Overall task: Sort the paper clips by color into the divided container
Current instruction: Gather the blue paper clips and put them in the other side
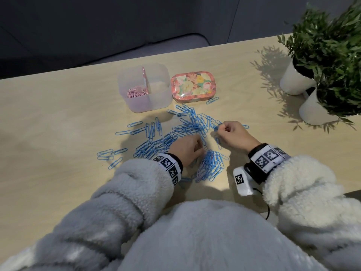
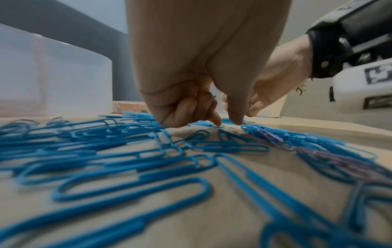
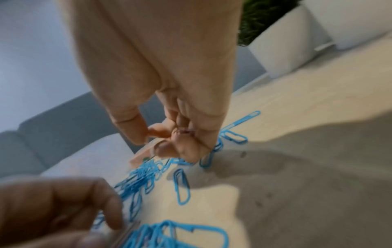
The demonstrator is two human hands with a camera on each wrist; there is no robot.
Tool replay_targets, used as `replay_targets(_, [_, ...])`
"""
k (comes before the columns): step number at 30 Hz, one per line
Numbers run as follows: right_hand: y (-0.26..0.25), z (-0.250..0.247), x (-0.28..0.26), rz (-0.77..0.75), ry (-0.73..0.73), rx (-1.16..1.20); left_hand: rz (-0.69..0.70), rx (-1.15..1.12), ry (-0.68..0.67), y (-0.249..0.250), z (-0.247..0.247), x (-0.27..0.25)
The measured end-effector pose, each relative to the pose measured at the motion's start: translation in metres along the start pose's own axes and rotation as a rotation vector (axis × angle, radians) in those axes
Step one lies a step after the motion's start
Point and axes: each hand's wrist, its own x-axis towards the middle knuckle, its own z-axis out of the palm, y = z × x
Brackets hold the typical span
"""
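- Blue plastic-coated paper clips [image 1: 187, 126] lie scattered in a loose spread across the pale wooden tabletop [image 1: 58, 133], thickest in the middle and just in front of the person's wrists.
- A few pale pink paper clips [image 2: 273, 136] are mixed into the blue heap nearest the person, between the two wrists.
- The translucent square plastic divided container [image 1: 144, 87] stands at the far edge of the spread; its left compartment holds a small heap of pink clips [image 1: 136, 92], and what the right compartment holds cannot be told.
- Just to the right of the container sits a rounded tin with a floral lid [image 1: 193, 86], with one blue clip lying beside its right end.
- The left hand [image 1: 187, 149] is low over the clips, fingers curled under; its thumb and one fingertip [image 2: 216, 120] press down at a clip on the tabletop, but whether they have hold of it cannot be told.
- The right hand [image 1: 233, 133] is raised slightly above the right side of the spread, fingers curled in, with blue clips dangling from its grip [image 3: 208, 156].
- Two potted green plants in white pots [image 1: 312, 83] stand at the far right of the tabletop.
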Motion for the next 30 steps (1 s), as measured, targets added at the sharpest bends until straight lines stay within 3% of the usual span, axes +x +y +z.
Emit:
replay_targets(3, [0.005,-0.004,-0.011,0.062,-0.091,0.239,0.035,0.092,-0.007,0.005,0.005,0.005])
replay_targets(7, [0.016,0.0,-0.026,-0.067,-0.228,0.031,0.031,0.101,-0.044,0.008,0.001,0.009])
replay_targets(10, [0.019,0.006,-0.032,-0.223,-0.33,-0.391,-0.085,-0.164,0.04,-0.003,-0.012,0.009])
replay_targets(12, [0.016,0.009,-0.033,-0.255,-0.322,-0.675,-0.181,-0.408,0.03,-0.015,-0.022,0.007])
replay_targets(15, [0.007,0.009,-0.03,-0.273,-0.253,-0.743,-0.276,-0.833,-0.096,-0.029,-0.036,0.0])
replay_targets(18, [0.001,-0.001,-0.025,-0.26,-0.195,-0.69,-0.305,-0.932,-0.17,-0.033,-0.043,-0.008])
replay_targets(21, [0.001,-0.018,-0.015,-0.207,-0.14,-0.546,-0.352,-0.944,-0.177,-0.029,-0.043,-0.011])
replay_targets(24, [0.003,-0.032,-0.011,-0.169,-0.04,-0.587,-0.361,-0.853,-0.172,-0.016,-0.036,-0.009])
replay_targets(27, [0.003,-0.026,-0.02,-0.191,0.002,-0.65,-0.233,-0.534,-0.137,-0.003,-0.026,-0.006])
replay_targets(30, [0.002,-0.004,-0.031,-0.236,-0.078,-0.703,-0.114,-0.27,-0.069,0.004,-0.018,-0.006])
